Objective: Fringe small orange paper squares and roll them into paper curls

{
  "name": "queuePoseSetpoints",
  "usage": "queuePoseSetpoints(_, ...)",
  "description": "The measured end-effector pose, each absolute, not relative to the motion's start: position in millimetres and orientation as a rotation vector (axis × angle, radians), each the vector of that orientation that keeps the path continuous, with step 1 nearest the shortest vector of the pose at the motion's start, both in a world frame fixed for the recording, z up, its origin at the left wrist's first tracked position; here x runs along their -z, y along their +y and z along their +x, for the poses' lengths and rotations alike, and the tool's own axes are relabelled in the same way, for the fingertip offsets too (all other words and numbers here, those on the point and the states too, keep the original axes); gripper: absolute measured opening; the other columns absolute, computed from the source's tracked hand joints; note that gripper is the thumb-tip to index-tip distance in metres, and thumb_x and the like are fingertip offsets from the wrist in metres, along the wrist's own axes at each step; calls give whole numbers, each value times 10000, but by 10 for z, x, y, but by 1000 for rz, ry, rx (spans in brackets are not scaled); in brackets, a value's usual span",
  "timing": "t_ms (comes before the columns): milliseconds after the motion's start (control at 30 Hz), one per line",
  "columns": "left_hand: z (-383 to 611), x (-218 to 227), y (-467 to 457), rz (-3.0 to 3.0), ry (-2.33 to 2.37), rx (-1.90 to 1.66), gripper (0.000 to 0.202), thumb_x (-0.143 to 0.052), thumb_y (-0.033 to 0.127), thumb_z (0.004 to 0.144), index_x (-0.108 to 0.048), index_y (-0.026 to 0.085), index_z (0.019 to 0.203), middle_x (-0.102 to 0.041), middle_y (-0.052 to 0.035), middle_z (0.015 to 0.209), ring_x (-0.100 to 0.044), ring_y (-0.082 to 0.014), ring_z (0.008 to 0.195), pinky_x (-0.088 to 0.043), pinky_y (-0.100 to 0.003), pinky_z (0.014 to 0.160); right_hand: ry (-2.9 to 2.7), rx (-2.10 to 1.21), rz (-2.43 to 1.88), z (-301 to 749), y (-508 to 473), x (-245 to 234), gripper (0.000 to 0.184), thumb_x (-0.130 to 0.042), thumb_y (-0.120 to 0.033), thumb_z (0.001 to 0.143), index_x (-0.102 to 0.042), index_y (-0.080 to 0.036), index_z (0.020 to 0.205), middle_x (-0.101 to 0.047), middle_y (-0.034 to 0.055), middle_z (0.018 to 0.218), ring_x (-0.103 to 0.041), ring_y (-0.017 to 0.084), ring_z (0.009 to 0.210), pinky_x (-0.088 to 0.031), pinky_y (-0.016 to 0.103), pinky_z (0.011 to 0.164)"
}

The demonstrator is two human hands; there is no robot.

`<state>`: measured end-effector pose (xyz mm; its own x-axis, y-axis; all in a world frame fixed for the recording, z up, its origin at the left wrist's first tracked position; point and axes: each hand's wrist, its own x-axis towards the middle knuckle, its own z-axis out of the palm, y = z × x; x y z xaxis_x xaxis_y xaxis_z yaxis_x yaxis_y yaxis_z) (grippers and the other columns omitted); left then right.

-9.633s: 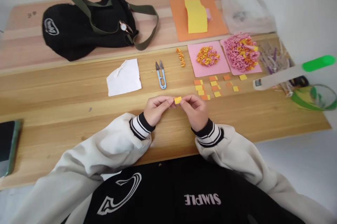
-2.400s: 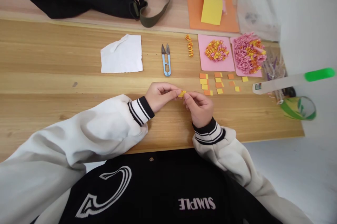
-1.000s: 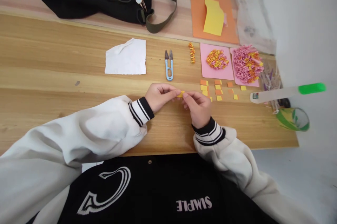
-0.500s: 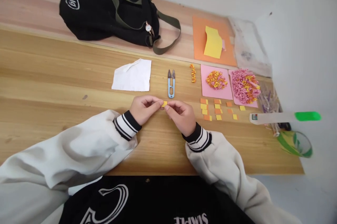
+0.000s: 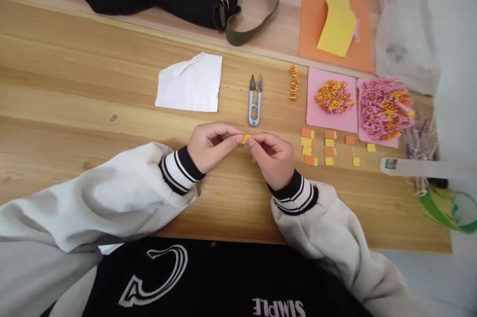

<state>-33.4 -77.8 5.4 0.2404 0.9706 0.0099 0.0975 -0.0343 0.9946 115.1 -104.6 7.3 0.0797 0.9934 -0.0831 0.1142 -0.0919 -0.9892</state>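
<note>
- Head view: the left hand (image 5: 212,144) and right hand (image 5: 274,155) meet fingertip to fingertip, each pinched narrowly on the yellow paper piece (image 5: 246,138). It is held just above the table (image 5: 74,108), near of the blue snips (image 5: 255,100).
- Head view, change: some seconds ago the piece showed as a flat little rectangle between the hands. Now only a small crumpled nub shows, so the folding looks well along.
- Head view, change: a second ago the hands sat close to the cut squares (image 5: 328,147). They now lie further left, apart from them.
- Head view, unchanged: the white scrap (image 5: 190,83), the squares, and the pink sheet (image 5: 316,118) on the right with its heap of rolled bits.
</note>
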Motion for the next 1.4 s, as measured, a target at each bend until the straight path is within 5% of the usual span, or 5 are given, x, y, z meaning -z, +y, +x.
queuePoseSetpoints(800, -332, -30, -771, 1462, 1146, -1004, 152, -691, 305, 695, -700, 155, 672, -674, -28, 629, -570, -119, 574, -456, -254, 552, -1171, -1196, -1376, 1149, -1048, -42, 181, -660, -356, 696, -635, -178, 677, -612, -15, 569, -530, 81, 494, -465, 235, 496)
queuePoseSetpoints(1400, -340, 64, -759, 1411, 1036, -1079, 106, -731, 256, 679, -677, 164, 681, -664, -6, 629, -558, -92, 543, -455, -222, 504, -1127, -1212, -1340, 1147, -1062, -4, 170, -680, -322, 682, -606, -173, 716, -562, -34, 572, -451, 54, 463, -411, 214, 458)
